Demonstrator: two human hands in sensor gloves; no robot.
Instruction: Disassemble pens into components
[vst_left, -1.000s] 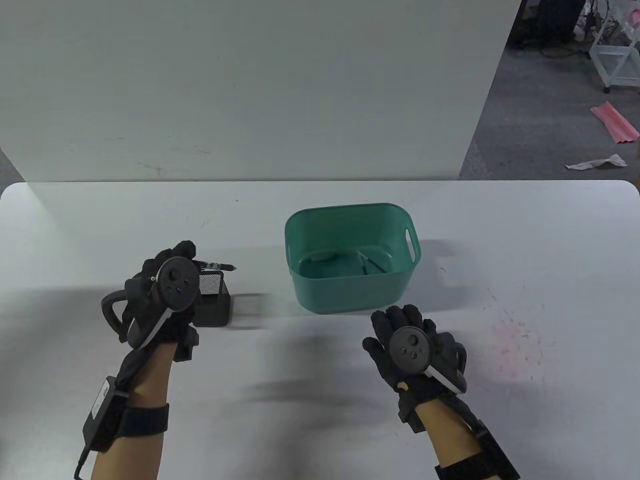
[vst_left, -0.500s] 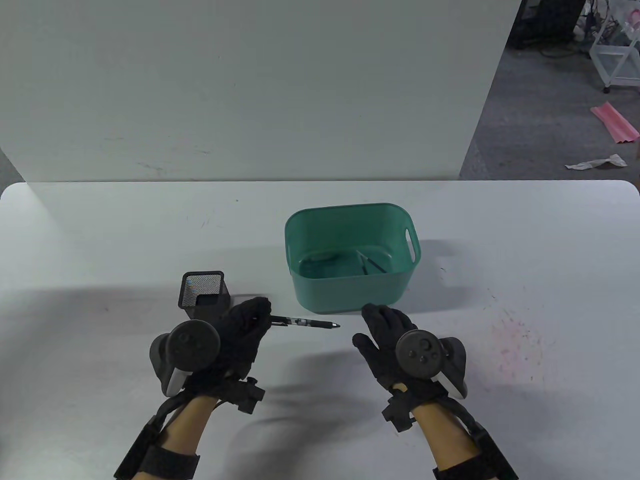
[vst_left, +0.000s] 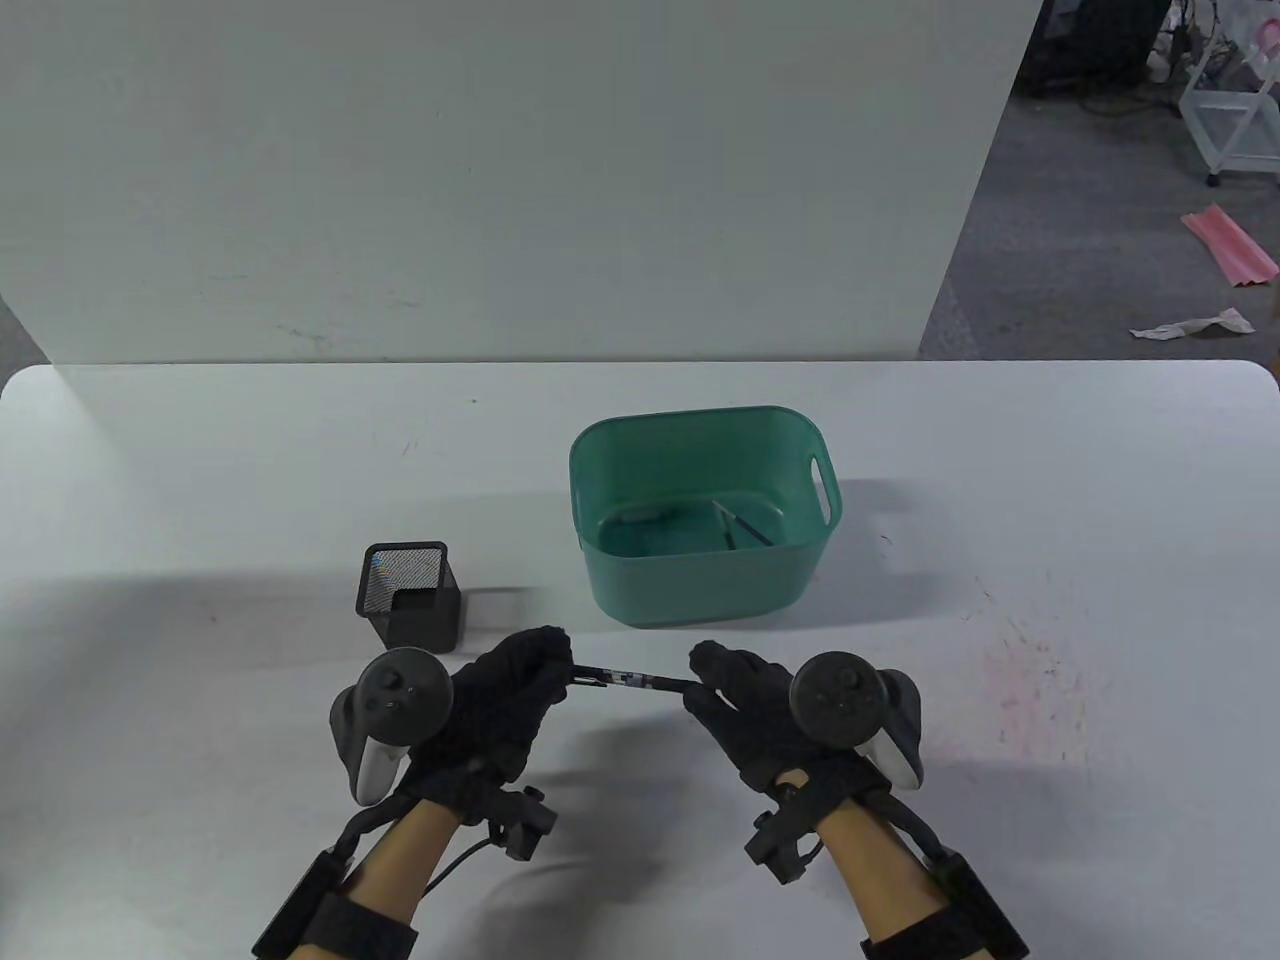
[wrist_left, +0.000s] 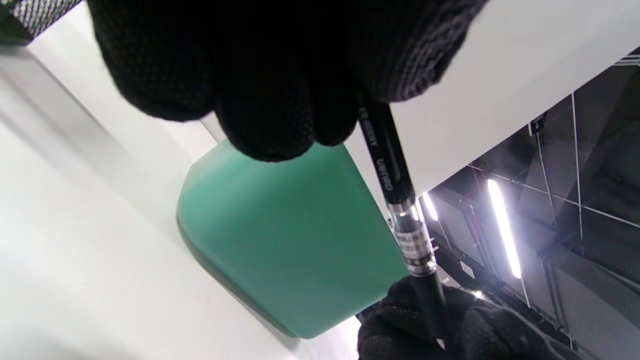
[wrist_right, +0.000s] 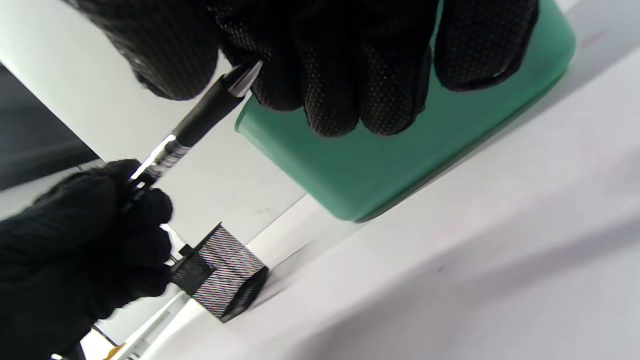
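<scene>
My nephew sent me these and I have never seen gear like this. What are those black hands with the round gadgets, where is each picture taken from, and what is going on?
These are a person's two hands in black sensor gloves. The round gadget strapped to the back of each is a motion tracker; the fingers stay free.

The wide picture looks down at a white table from above. The other two come from small cameras on the wrists, so they look tilted and very close.

On the table stand a green plastic bin with some thin parts lying in it, and a small black mesh pen cup.

The left hand and the right hand hold one black pen between them above the table, each gripping an end. Given the task, they are probably about to twist or pull it apart.
</scene>
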